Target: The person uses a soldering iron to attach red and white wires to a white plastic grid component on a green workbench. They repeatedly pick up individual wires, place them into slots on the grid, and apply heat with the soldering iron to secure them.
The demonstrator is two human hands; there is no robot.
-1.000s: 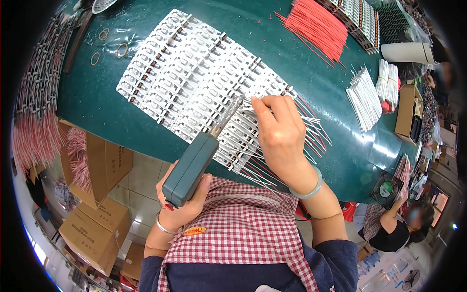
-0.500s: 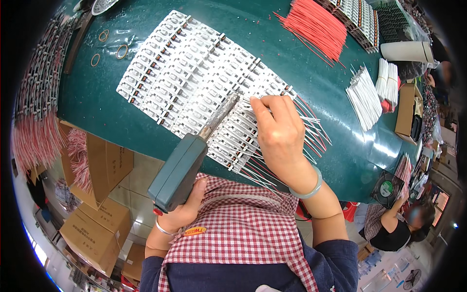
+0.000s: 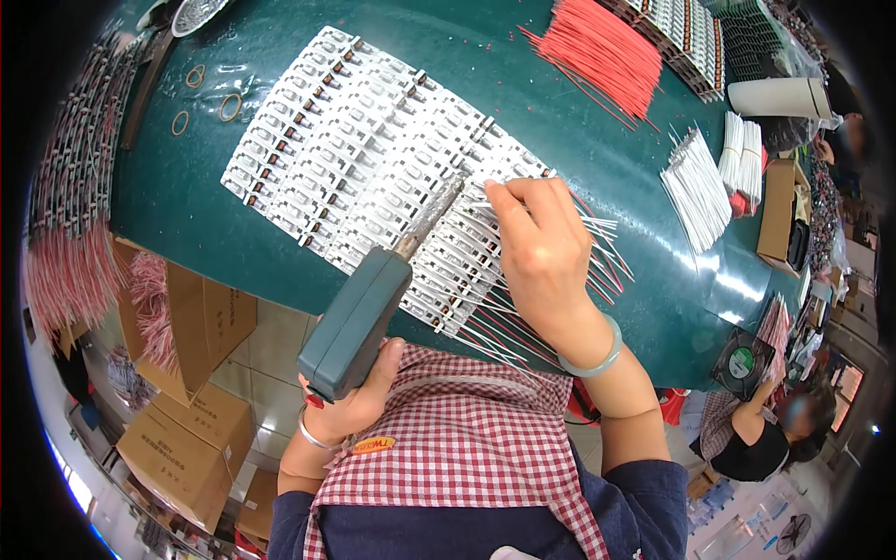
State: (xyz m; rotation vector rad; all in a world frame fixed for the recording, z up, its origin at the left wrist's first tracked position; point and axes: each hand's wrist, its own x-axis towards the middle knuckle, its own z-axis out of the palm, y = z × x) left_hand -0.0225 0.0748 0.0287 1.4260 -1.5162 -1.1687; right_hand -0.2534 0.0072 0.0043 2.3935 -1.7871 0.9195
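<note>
Left hand (image 3: 359, 403) wrapped round green gun-shaped tool (image 3: 359, 317), its metal nose (image 3: 437, 213) over white part rows (image 3: 364, 140) on green table (image 3: 205, 238), right hand (image 3: 544, 250) pinched near that nose (can't tell on what), red and white wires (image 3: 604, 241) trailing out rightward.

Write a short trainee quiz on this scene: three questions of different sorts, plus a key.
1. Multiple choice: what does the left grip hold? A) scissors; B) a green-bodied tool; C) a cardboard box.
2. True or false: the red wire pile lies farther forward than the right grip.
3. Fill in: the right grip is to the ____ of the tool's metal end.
Key: 1. B; 2. true; 3. right.
</note>
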